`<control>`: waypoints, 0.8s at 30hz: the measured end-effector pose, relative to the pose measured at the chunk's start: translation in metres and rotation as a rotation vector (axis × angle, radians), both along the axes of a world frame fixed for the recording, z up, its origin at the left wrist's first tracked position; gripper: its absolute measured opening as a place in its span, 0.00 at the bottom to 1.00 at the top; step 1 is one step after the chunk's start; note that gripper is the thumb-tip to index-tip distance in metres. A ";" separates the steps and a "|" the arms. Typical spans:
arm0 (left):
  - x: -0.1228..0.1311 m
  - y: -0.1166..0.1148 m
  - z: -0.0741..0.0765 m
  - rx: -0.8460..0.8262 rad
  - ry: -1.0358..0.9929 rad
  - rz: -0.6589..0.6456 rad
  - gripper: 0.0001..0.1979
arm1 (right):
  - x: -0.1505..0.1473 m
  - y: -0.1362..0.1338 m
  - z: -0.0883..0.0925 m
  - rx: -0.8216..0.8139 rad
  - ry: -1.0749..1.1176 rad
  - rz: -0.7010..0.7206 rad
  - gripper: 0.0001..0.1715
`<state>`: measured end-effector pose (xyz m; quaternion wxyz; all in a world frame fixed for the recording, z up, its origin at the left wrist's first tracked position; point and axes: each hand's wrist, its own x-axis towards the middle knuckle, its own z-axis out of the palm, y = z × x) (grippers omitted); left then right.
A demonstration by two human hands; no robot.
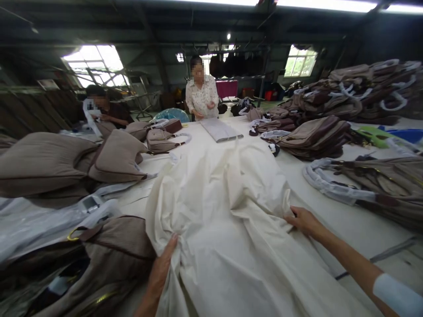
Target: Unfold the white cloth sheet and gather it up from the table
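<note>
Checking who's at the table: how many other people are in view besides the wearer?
2: one person standing at the table's far end, one person seated at far left behind the bags. Others may be hidden.

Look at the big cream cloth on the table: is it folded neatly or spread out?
Spread out and rumpled: the cream cloth lies along the table in loose creases, both hands gripping its edges.

At your ten o'clock, stuffed taupe bags lie heaped on the table. At eight o'clock a brown bag rests beside clear plastic wrap. At twelve o'clock a person in a floral shirt stands behind a flat grey stack. At two o'clock, flat bags with wrapped handles are piled high. At eleven o'clock a seated person leans over.
</note>
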<state>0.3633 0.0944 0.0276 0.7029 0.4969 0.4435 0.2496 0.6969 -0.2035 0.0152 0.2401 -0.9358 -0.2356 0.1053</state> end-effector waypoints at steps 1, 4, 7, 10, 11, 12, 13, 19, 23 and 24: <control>-0.004 0.004 0.005 0.011 0.031 0.029 0.12 | 0.004 -0.007 0.004 -0.028 -0.017 -0.032 0.14; -0.001 0.011 0.025 0.013 0.063 0.070 0.11 | -0.006 -0.003 0.032 0.035 -0.242 -0.123 0.29; 0.011 0.013 0.045 0.001 0.039 0.002 0.13 | -0.043 0.029 0.070 0.291 -0.316 0.037 0.28; 0.019 0.007 0.055 -0.079 -0.018 -0.003 0.15 | -0.076 0.064 0.090 0.159 -0.176 0.224 0.33; 0.021 0.004 0.056 -0.153 -0.053 -0.007 0.15 | -0.082 0.072 0.090 0.066 -0.120 0.259 0.33; 0.022 -0.001 0.054 -0.233 -0.084 -0.013 0.15 | -0.087 0.079 0.088 -0.008 -0.062 0.290 0.28; 0.024 -0.007 0.051 -0.325 -0.108 -0.039 0.14 | -0.092 0.084 0.084 -0.053 -0.006 0.326 0.20; 0.057 -0.054 0.012 -0.790 -0.194 -0.375 0.22 | -0.164 0.122 0.071 0.339 0.163 0.556 0.10; 0.078 -0.073 0.001 -0.737 -0.262 -0.420 0.18 | -0.189 0.132 0.063 0.602 0.228 0.626 0.10; 0.077 -0.072 0.004 -0.725 -0.288 -0.416 0.19 | -0.181 0.125 0.056 0.570 0.151 0.559 0.12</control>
